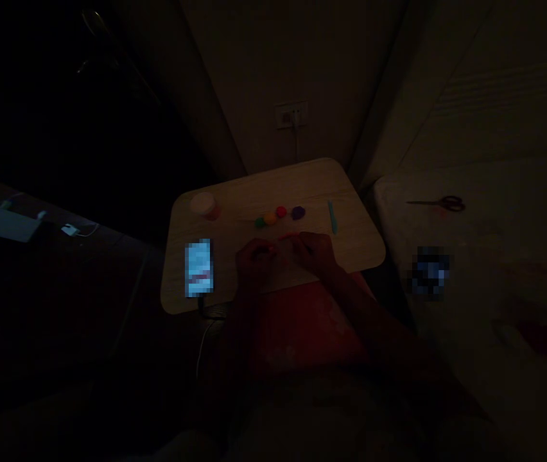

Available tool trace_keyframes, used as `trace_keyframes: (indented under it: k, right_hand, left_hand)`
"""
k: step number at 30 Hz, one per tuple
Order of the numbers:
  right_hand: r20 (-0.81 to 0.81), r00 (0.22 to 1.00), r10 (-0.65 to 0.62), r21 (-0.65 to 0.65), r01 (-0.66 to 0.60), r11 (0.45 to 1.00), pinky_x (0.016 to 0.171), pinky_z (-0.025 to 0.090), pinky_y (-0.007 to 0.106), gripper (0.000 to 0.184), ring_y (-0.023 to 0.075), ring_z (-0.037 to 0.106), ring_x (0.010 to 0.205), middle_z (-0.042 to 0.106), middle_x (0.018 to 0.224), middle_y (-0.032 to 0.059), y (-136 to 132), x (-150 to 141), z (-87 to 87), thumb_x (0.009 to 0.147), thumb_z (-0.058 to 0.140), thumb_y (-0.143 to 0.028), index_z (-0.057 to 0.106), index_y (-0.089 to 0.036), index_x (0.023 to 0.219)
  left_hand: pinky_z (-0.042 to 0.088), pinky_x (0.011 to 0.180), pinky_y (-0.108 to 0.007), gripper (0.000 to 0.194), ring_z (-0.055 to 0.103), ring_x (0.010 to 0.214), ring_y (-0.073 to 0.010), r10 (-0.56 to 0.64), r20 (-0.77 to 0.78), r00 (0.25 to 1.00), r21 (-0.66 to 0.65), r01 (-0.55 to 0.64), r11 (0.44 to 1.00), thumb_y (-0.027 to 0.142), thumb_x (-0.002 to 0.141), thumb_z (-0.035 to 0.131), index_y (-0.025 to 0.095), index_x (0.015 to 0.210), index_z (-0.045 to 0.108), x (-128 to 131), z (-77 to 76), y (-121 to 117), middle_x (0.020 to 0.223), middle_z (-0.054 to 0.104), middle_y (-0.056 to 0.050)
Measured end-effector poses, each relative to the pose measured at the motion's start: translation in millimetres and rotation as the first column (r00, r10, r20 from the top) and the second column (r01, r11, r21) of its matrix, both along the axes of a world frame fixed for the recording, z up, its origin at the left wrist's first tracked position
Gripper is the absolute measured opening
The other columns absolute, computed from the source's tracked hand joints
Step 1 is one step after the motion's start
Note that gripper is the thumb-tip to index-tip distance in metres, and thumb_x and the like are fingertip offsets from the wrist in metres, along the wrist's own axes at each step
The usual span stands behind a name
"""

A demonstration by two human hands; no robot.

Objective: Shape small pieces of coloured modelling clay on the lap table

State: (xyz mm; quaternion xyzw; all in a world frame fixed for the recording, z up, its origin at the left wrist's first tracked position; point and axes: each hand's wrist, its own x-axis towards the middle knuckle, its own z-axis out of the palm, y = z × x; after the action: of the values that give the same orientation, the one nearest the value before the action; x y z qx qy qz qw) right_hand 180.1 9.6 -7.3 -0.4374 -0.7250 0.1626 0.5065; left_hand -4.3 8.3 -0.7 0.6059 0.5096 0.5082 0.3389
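In the dim head view my left hand (255,255) is over the near part of a small pale wooden table (235,186), fingers curled inward. A small reddish spot shows at its fingertips; I cannot tell whether it is skin or a held piece. Facing it, my right hand (316,251) is closed, with a thin orange-red strip (289,236) at its fingertips. Just beyond the hands sit small lumps that look like modelling clay: green (260,222), orange (270,219), red (280,212) and purple (298,212). A light-blue stick-shaped tool (332,217) lies right of them.
A pale-lidded tub (205,205) stands at the table's back left. A lit phone (199,267) with a cable lies at its left. Scissors (442,203) and a blurred dark device (429,274) lie on a pale surface to the right. A wall socket (291,115) holds a plug.
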Motion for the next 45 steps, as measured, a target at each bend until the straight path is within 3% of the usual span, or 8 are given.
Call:
trace_keyframes:
  k: [4,9,14,22,29,35,45]
  right_hand:
    - [0.002,1.0,0.005,-0.003,-0.005,1.0,0.063,0.047,0.026,0.049,0.0146,0.062,0.058,0.066,0.062,0.0039,0.0,0.1,0.2,0.104,0.042,-0.043,0.068,-0.02,0.07]
    - [-0.009,1.0,-0.001,-0.032,0.001,0.999,0.064,0.047,0.027,0.051,0.0148,0.061,0.058,0.067,0.064,0.0049,-0.9,-0.1,0.8,0.104,0.041,-0.045,0.068,-0.02,0.068]
    - [0.008,1.0,-0.003,-0.031,0.003,1.0,0.062,0.046,0.027,0.052,0.014,0.06,0.056,0.067,0.063,0.0044,-1.5,0.8,1.6,0.104,0.041,-0.045,0.066,-0.02,0.067]
    - [-0.002,1.0,-0.002,-0.013,0.002,1.0,0.064,0.047,0.026,0.05,0.0146,0.063,0.06,0.067,0.064,0.0043,-0.5,0.8,0.9,0.104,0.042,-0.043,0.066,-0.02,0.067]
    - [0.0,1.0,0.0,-0.003,0.0,1.0,0.065,0.047,0.026,0.05,0.0145,0.063,0.061,0.068,0.064,0.0044,-0.3,0.8,-0.2,0.104,0.042,-0.042,0.067,-0.02,0.067]
    - [-0.001,1.0,-0.004,-0.024,0.004,1.0,0.064,0.047,0.026,0.053,0.0143,0.062,0.061,0.067,0.064,0.0045,-0.4,0.1,-0.1,0.105,0.041,-0.044,0.068,-0.019,0.067]
    - [0.014,1.0,-0.006,-0.004,0.006,1.0,0.063,0.045,0.025,0.053,0.014,0.063,0.062,0.064,0.06,0.0033,-0.5,0.2,1.2,0.105,0.041,-0.043,0.065,-0.02,0.063]
  left_hand:
    - [0.049,0.064,-0.022,0.01,0.062,0.067,-0.0127,0.024,-0.007,1.0,0.012,-0.023,1.0,0.022,0.073,0.075,0.017,0.072,0.066,-1.1,-1.4,1.4,0.07,0.066,0.001]
    - [0.048,0.066,-0.025,0.017,0.06,0.068,-0.014,0.003,-0.063,0.998,0.047,0.0,0.999,0.029,0.081,0.069,0.017,0.069,0.068,-3.8,-1.8,3.3,0.069,0.065,0.0]
    - [0.052,0.076,-0.027,0.015,0.065,0.08,-0.0168,0.029,-0.035,0.999,0.049,-0.027,0.998,0.031,0.085,0.067,0.018,0.083,0.074,-3.6,-3.3,3.6,0.083,0.071,-0.003]
    - [0.053,0.076,-0.025,0.019,0.066,0.085,-0.0157,0.03,0.0,1.0,0.058,-0.03,0.998,0.033,0.092,0.062,0.019,0.099,0.073,-3.0,-6.1,4.0,0.095,0.072,-0.005]
    - [0.054,0.077,-0.027,0.01,0.066,0.09,-0.0171,0.01,-0.033,0.999,0.142,-0.005,0.99,0.026,0.086,0.068,0.019,0.092,0.072,-3.7,-5.0,5.2,0.095,0.07,-0.006]
    - [0.054,0.076,-0.025,0.004,0.066,0.084,-0.0147,0.001,0.011,1.0,0.104,-0.002,0.995,0.021,0.081,0.07,0.018,0.083,0.069,-1.6,-3.8,4.1,0.088,0.069,-0.003]
    - [0.056,0.075,-0.027,0.014,0.069,0.082,-0.0157,-0.001,0.121,0.993,0.024,-0.002,1.0,0.026,0.076,0.077,0.017,0.081,0.068,1.0,-7.3,3.3,0.087,0.073,-0.004]
